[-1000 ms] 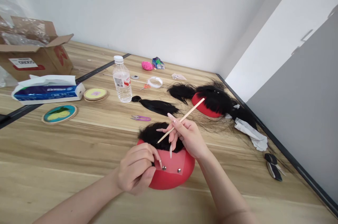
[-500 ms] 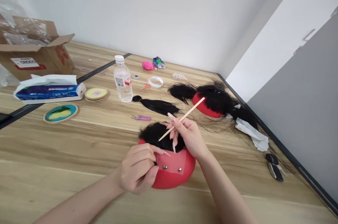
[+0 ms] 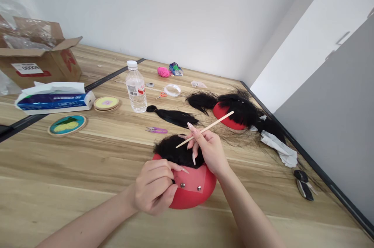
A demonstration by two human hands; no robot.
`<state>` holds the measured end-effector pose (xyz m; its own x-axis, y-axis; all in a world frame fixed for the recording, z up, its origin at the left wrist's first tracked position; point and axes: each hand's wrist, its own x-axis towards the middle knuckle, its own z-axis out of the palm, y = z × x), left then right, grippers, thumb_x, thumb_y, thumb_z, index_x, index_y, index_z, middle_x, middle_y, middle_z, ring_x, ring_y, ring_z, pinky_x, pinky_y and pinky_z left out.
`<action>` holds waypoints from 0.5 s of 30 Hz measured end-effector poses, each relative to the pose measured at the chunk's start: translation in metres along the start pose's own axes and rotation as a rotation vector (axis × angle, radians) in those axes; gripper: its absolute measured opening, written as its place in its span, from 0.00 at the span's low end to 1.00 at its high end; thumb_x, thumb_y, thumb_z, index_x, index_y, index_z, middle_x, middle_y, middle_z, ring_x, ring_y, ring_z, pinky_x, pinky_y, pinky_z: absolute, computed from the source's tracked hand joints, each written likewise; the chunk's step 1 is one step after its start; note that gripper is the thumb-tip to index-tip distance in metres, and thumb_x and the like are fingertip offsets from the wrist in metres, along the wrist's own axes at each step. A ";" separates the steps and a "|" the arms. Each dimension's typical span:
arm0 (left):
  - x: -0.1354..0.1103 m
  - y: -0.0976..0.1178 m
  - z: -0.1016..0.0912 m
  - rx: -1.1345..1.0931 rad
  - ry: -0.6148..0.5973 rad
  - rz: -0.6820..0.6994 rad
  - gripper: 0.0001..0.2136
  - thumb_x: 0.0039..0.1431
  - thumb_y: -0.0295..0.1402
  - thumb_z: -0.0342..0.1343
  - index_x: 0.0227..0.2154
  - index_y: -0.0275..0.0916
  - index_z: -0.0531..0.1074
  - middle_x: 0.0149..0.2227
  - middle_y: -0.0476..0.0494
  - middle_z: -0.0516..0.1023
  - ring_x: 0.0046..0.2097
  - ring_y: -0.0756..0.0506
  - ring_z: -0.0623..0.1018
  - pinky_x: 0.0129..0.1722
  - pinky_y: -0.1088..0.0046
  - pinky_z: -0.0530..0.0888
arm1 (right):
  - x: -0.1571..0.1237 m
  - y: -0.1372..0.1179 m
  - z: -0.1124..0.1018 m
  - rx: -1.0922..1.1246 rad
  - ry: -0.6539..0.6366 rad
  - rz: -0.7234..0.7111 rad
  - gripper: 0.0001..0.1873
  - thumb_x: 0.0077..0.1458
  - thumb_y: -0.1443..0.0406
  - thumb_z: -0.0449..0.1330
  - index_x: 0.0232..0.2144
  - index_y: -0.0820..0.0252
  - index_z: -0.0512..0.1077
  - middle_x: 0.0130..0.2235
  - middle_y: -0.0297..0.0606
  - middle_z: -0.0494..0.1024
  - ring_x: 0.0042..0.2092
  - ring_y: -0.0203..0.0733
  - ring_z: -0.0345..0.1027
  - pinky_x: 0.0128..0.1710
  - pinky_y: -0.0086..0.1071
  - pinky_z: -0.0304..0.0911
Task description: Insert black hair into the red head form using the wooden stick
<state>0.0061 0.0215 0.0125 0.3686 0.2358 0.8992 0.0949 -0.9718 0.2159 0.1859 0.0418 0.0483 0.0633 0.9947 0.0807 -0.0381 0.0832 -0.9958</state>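
Purple snips (image 3: 159, 130) just beyond red dome (image 3: 189, 201)

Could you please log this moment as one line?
right hand: holds wooden stick, tip at black hair | left hand: at red dome, grip unclear | purple snips: on table

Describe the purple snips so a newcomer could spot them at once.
On the wooden table, find the clear water bottle. To its lower right lies a bundle of black hair, with the snips just below. Their purple handle sets them apart from the orange-handled scissors farther back.
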 end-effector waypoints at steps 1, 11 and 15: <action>0.000 0.000 0.000 0.000 -0.002 0.001 0.10 0.58 0.20 0.48 0.23 0.36 0.65 0.20 0.46 0.69 0.28 0.46 0.78 0.31 0.70 0.81 | 0.000 0.000 0.000 -0.002 0.008 0.002 0.23 0.53 0.47 0.64 0.26 0.62 0.74 0.20 0.33 0.75 0.15 0.30 0.62 0.19 0.27 0.60; 0.000 0.001 0.001 0.012 0.002 0.006 0.11 0.60 0.21 0.48 0.23 0.37 0.65 0.20 0.47 0.69 0.29 0.46 0.79 0.31 0.71 0.81 | -0.001 -0.001 0.003 -0.036 0.074 0.012 0.23 0.52 0.47 0.64 0.25 0.62 0.75 0.21 0.34 0.76 0.14 0.31 0.61 0.16 0.27 0.56; 0.000 0.000 0.001 0.007 -0.001 0.017 0.10 0.59 0.21 0.48 0.23 0.36 0.65 0.20 0.46 0.69 0.29 0.46 0.79 0.31 0.72 0.81 | 0.000 0.000 0.003 -0.091 0.113 -0.019 0.21 0.55 0.49 0.63 0.24 0.62 0.74 0.21 0.34 0.76 0.14 0.30 0.59 0.16 0.28 0.56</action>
<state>0.0067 0.0213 0.0124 0.3709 0.2190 0.9025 0.0945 -0.9757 0.1979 0.1824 0.0417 0.0486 0.1748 0.9796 0.0990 0.0539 0.0909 -0.9944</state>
